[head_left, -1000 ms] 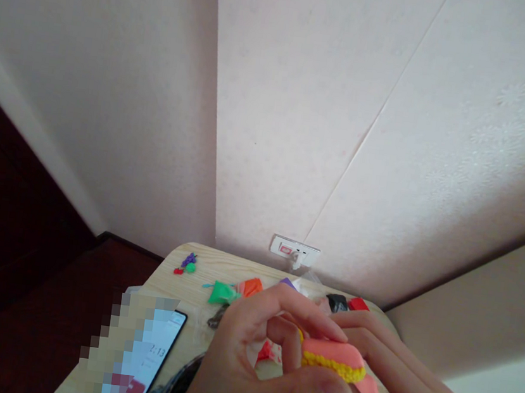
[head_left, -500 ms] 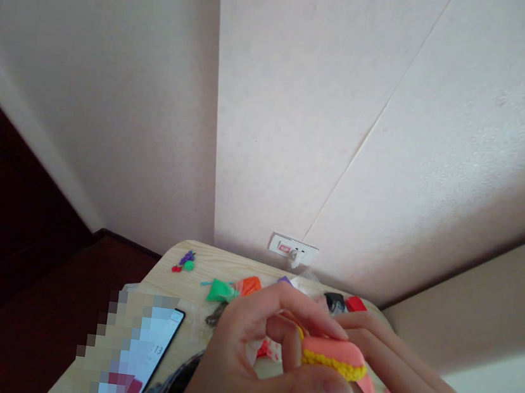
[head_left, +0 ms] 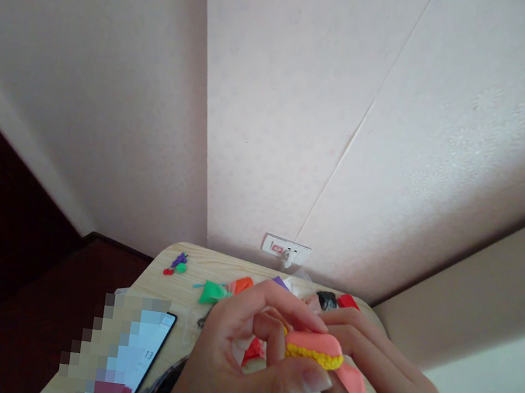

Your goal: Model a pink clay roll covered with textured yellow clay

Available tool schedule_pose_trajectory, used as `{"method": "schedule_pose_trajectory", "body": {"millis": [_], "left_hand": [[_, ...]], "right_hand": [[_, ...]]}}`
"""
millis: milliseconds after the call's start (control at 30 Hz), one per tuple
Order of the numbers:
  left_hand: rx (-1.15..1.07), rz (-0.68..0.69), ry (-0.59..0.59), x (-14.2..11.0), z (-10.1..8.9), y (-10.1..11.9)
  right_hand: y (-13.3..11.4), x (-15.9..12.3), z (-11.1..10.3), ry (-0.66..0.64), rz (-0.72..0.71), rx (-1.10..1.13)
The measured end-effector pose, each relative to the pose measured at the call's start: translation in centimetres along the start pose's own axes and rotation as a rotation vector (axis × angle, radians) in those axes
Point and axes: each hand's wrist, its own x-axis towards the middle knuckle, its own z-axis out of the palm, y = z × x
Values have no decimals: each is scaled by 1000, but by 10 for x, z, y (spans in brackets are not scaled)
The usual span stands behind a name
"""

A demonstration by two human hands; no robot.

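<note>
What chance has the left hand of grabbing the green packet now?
Probably good, once free: the left hand is pinching the pink-and-yellow piece, but the green packet lies uncovered just past its knuckles.

The person's left hand (head_left: 243, 353) curls in from the left, its bent index finger arched above and its thumb stretched out beneath in a pinch, while the right hand (head_left: 388, 378) comes from the other side, fingers slanting inward, their tips close to the left fingertips.
</note>
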Motion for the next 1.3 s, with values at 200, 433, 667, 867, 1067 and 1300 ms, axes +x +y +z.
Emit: {"method": "schedule_pose_trajectory", "body": {"millis": [200,433,667,867,1067,1300], "left_hand": [[14,14,22,-1,2,2],[2,-35,34,-3,2,1],[-14,6,49,-3,2,-2],[-65,64,69,-3,3,-4],[-36,49,47,-3,1,-4],[-45,97,114,-1,4,-3]], "right_hand": [[1,-2,-1,-16,-23,-39],[-2,-7,2,-19,50,-3],[0,-3,-2,35,48,19],[3,-4,-7,134,50,-47],[-1,-4,-4,180,91,-55],[2,-12,-4,251,218,-85]]}}
